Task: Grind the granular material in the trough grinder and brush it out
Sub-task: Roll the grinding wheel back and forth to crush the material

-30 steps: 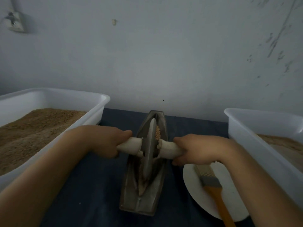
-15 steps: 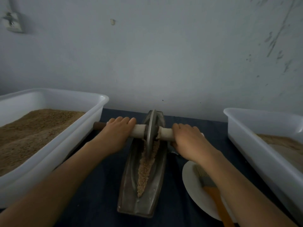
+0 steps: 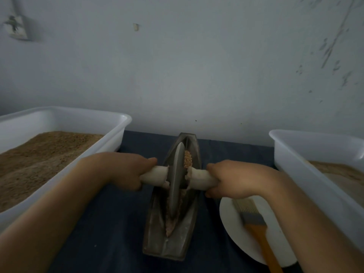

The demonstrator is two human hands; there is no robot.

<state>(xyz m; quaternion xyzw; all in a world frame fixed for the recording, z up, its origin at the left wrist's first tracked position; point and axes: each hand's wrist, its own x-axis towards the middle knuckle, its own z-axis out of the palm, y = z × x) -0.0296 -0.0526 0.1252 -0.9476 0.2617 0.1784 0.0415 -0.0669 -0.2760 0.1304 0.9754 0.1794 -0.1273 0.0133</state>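
Observation:
A grey metal boat-shaped trough grinder lies lengthwise on the dark blue cloth in front of me. Its metal wheel stands on edge in the groove near the middle, on a pale wooden axle. My left hand grips the axle's left end and my right hand grips its right end. Tan granular material shows behind the wheel, and finer ground material lies in the groove toward me.
A brush with an orange handle rests on a white plate right of the grinder, partly under my right forearm. White bins of tan grain stand at left and right. A grey wall rises behind.
The wheel rolled to the trough's far end half a second ago and has come back toward me to the middle. Both hands moved with it, still gripping the axle.

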